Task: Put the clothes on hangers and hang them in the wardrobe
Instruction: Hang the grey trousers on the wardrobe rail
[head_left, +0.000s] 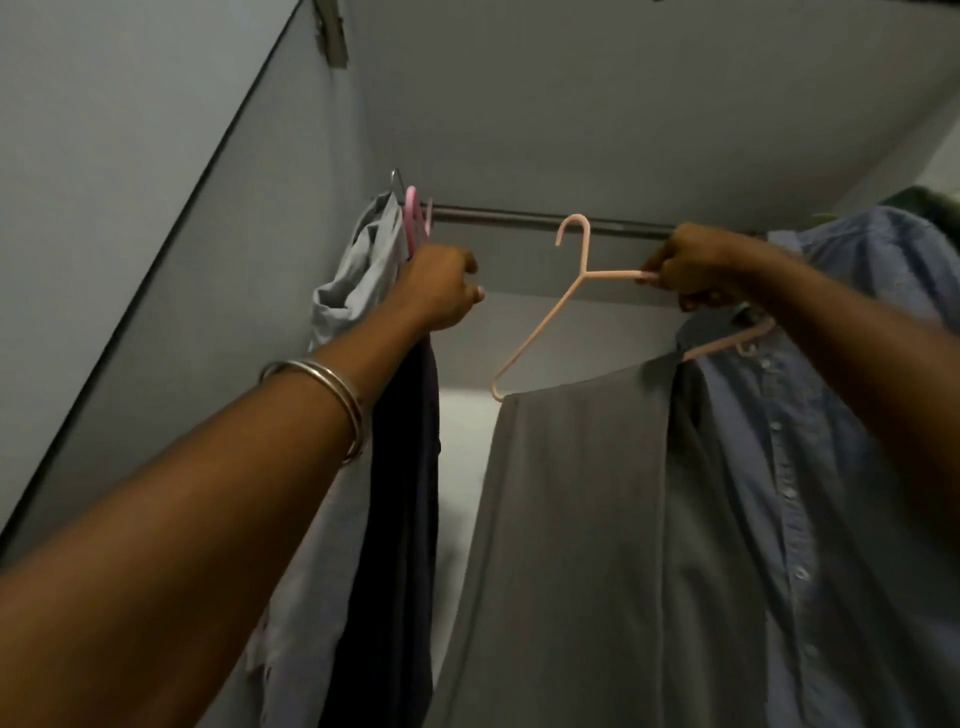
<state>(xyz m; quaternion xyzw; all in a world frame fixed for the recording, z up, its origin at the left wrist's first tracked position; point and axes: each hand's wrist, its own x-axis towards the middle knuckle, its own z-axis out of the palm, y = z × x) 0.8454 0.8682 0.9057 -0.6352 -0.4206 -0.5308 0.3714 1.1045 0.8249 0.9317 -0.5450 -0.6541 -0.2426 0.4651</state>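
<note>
Just below the rail (545, 217), her right hand (701, 273) grasps a pink hanger (566, 301) carrying grey trousers (582, 519). Her left hand (441, 291) clenches the dark garment (400, 519) at the rail's left end; a blue shirt (841, 467) crowds the right.

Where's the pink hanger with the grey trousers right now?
In the head view it is centre, just below the rail, not hooked on; the right hand grips the hanger by one arm, beside the blue shirt.

My right hand (696, 270) covers the right arm of the pink hanger (566, 312). The grey trousers (587, 545) and blue shirt (831, 467) run off the bottom edge. My left hand (441, 291) hides what its fingers grip. The rail (519, 214) disappears behind the hanging clothes at both ends.
</note>
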